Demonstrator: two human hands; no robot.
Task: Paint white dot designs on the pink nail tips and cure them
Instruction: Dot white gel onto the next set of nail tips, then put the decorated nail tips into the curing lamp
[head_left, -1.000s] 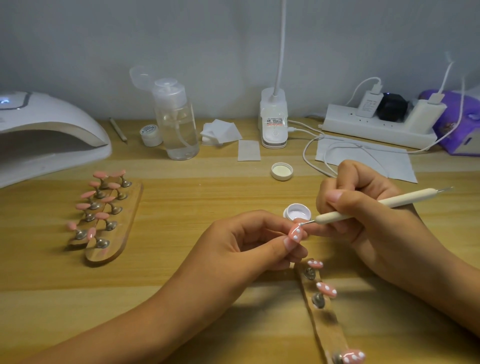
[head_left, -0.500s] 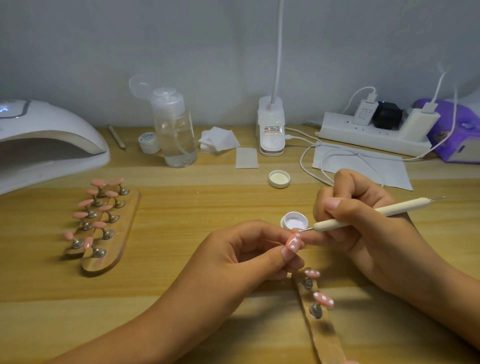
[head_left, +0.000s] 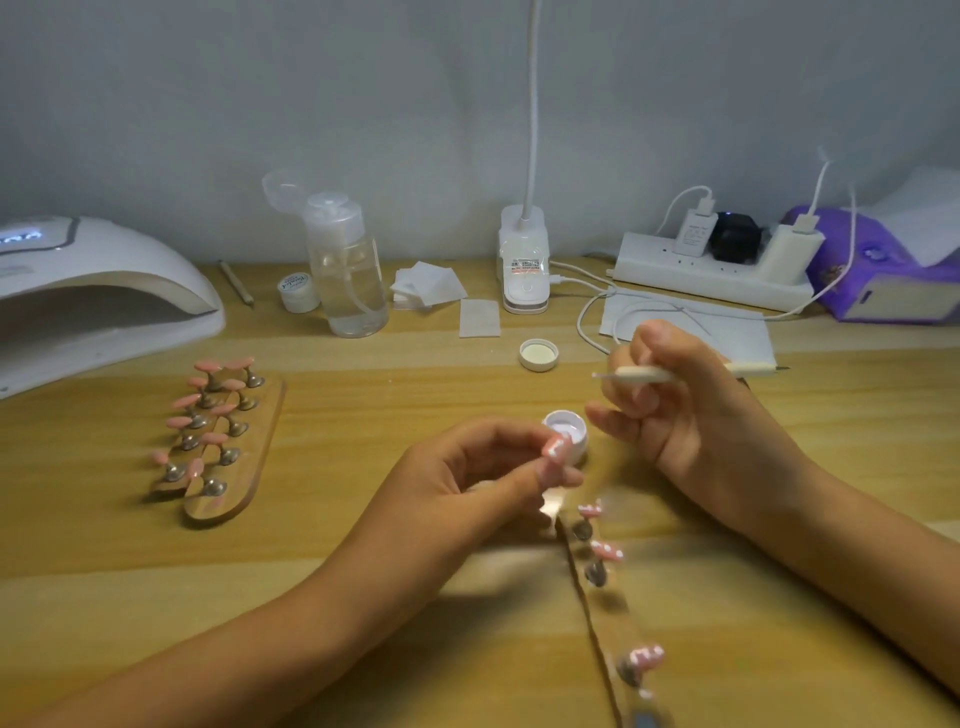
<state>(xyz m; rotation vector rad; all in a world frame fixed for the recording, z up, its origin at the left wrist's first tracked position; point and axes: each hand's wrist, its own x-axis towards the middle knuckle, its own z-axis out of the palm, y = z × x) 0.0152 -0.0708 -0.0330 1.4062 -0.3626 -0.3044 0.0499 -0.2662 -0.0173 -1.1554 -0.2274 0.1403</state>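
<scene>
Between pinching left hand (head_left: 467, 470) fingers, blurred pink nail tip (head_left: 554, 448), white-dotted; dotting tool (head_left: 644, 373) inside curled right hand (head_left: 680, 415) fingers.

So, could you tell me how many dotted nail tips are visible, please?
4: one dotted tip pinched in the left hand, three on the near wooden strip; others may be hidden below frame.

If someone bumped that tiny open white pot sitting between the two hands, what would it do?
The white pot looks small and squat, so it would probably slide rather than tip. It seems light and would likely move at a slight nudge. It stands open, with a cap lying apart, so the white paint inside might spill if it went over.
</scene>
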